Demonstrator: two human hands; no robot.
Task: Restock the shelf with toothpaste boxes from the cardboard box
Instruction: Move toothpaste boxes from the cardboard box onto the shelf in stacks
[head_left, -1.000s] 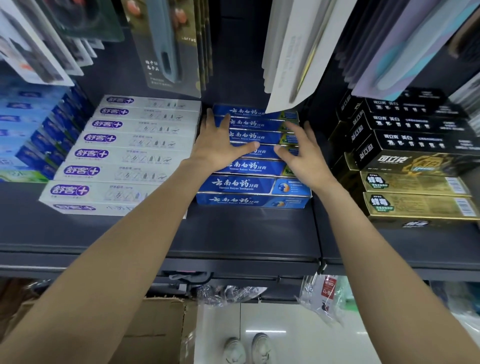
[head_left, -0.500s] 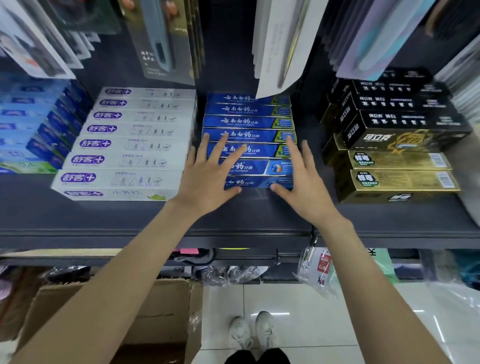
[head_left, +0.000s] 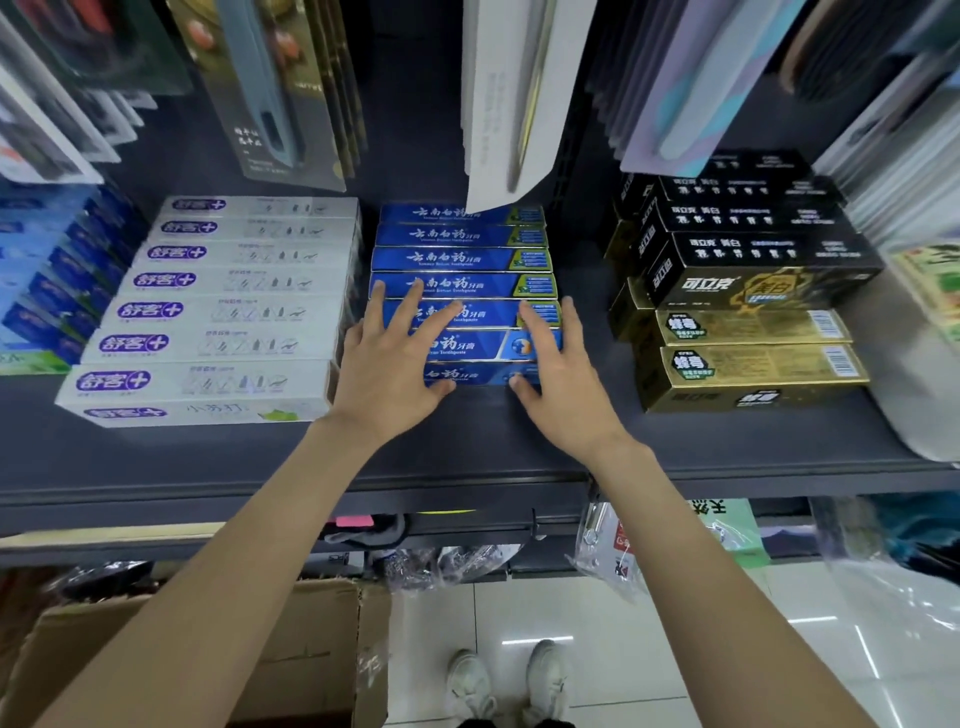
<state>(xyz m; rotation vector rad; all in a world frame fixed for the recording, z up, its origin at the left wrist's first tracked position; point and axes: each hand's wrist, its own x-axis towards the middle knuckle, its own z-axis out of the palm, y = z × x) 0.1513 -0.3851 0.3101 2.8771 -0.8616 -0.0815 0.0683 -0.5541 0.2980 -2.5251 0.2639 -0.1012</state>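
Both hands, left hand (head_left: 387, 371) and right hand (head_left: 558, 376), lie spread on the blue toothpaste boxes (head_left: 462, 286); uneven pushing could probably skew the row.

Both bare forearms reach up and forward from the bottom corners of the view, converging toward the middle; the left hand (head_left: 392, 371) lies palm down with its fingers (head_left: 377, 296) straight and spread apart, the thumb angled inward to the right; the right hand (head_left: 563, 387) mirrors it, palm down, its fingers (head_left: 569, 312) straight and closer together, the thumb pointing left toward the other thumb; the two thumbs sit near each other but apart; neither hand curls round anything; both wrists are roughly level and in line with their forearms.
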